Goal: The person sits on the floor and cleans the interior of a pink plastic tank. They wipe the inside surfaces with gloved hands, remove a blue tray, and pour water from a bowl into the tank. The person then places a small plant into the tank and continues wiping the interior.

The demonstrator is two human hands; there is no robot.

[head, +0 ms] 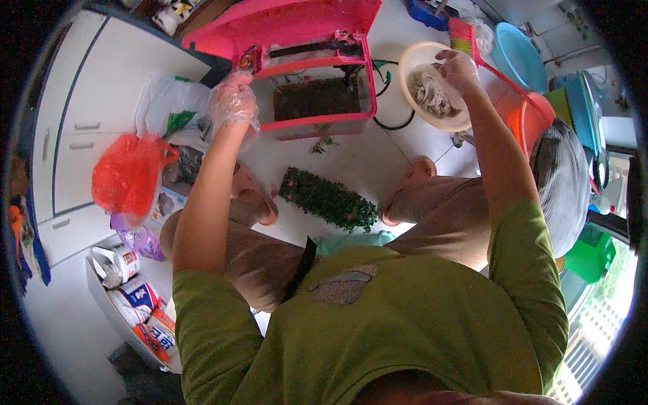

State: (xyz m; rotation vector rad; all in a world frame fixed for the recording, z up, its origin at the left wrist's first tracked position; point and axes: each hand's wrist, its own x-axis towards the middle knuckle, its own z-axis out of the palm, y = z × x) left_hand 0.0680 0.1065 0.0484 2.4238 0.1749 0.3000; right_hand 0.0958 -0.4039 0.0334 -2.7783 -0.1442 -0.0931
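A pink-framed fish tank point(314, 124) stands before me with its pink lid point(288, 25) raised, and dark substrate point(316, 98) covers its bottom. My left hand point(234, 101), in a clear plastic glove, is at the tank's front left corner with the fingers curled. Whether it grips the rim is hidden. My right hand point(458, 71), also gloved, is over the right side of a cream plastic basin point(405, 66). Its fingers are apart above a wet, greyish cloth point(430, 93) lying in the basin.
A mat of green plants point(329, 200) lies on the tiled floor between my feet. A black hose point(395, 126) runs from tank towards basin. A red plastic bag point(126, 174) and white cabinets point(126, 76) are left. A broom point(511, 86) and blue basin point(521, 58) stand right.
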